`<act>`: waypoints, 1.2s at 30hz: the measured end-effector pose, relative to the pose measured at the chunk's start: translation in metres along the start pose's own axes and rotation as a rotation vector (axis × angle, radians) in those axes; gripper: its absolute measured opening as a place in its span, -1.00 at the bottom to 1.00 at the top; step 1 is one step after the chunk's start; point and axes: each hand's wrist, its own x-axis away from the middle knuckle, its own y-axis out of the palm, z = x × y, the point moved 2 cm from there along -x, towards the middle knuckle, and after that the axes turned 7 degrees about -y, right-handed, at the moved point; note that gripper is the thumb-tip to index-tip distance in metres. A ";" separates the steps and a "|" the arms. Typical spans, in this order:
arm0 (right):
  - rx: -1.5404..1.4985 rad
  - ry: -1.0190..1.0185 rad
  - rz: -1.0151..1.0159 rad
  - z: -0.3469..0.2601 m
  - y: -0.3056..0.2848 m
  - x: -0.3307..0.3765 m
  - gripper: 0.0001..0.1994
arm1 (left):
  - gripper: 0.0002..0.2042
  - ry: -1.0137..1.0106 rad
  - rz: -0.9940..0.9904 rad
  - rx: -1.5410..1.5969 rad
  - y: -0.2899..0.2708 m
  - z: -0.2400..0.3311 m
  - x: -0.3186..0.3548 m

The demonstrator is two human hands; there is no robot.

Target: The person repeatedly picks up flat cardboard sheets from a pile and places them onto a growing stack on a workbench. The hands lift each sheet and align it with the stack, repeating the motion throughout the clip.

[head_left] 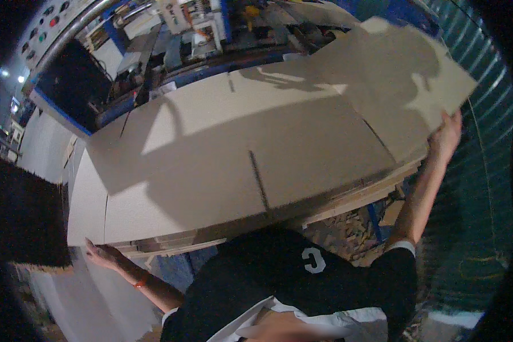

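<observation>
A wide tan cardboard sheet point(319, 142) with dark slots cut in its edges lies before me on a stack of similar sheets point(347, 196). My right hand point(447, 137) grips its right edge, fingertips showing over the rim, where the end panel tilts up from the rest. At the near left corner, my left hand point(101, 255) has its fingers around the sheet's edge, partly hidden under it. Shadows fall across the board's surface.
Beyond the sheet stands a blue-framed machine point(171, 71) with rails and metal parts. A control panel with buttons point(50, 25) is at the upper left. A dark stack point(31, 216) rises at left, a corrugated green wall point(484, 148) at right. Cardboard scraps point(342, 233) lie below.
</observation>
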 end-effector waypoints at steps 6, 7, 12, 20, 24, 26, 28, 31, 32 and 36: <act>0.584 -0.233 -0.109 -0.072 -0.011 0.125 -0.57 | -0.76 -0.344 -0.581 0.727 0.027 -0.005 0.013; 0.555 -0.352 -0.379 -0.071 -0.004 0.154 -0.63 | -0.76 -0.249 -0.537 0.645 0.025 0.003 0.023; 0.116 -0.750 -1.392 -0.027 0.035 0.245 -0.74 | -0.69 0.087 -0.720 0.232 0.020 0.042 0.131; 0.097 -0.828 -1.539 -0.002 0.056 0.238 -0.62 | -0.51 1.332 -1.372 -0.586 0.070 0.099 0.222; 0.035 -0.772 -1.589 0.007 0.071 0.228 -0.55 | -0.51 1.323 -1.345 -0.582 0.076 0.100 0.219; 0.191 -0.753 -1.631 0.013 0.085 0.218 -0.53 | -0.51 1.313 -1.320 -0.560 0.085 0.098 0.215; 0.298 -0.767 -1.619 0.018 0.102 0.205 -0.49 | -0.52 1.320 -1.264 -0.548 0.098 0.098 0.208; 0.356 -0.785 -1.598 0.023 0.124 0.188 -0.47 | -0.51 1.323 -1.254 -0.544 0.114 0.099 0.200; 0.335 -0.757 -1.615 0.025 0.128 0.184 -0.47 | -0.50 1.355 -1.240 -0.543 0.117 0.099 0.199; 0.552 -0.521 -1.597 0.049 0.135 0.175 -0.48 | -0.44 1.333 -1.197 -0.499 0.107 0.101 0.204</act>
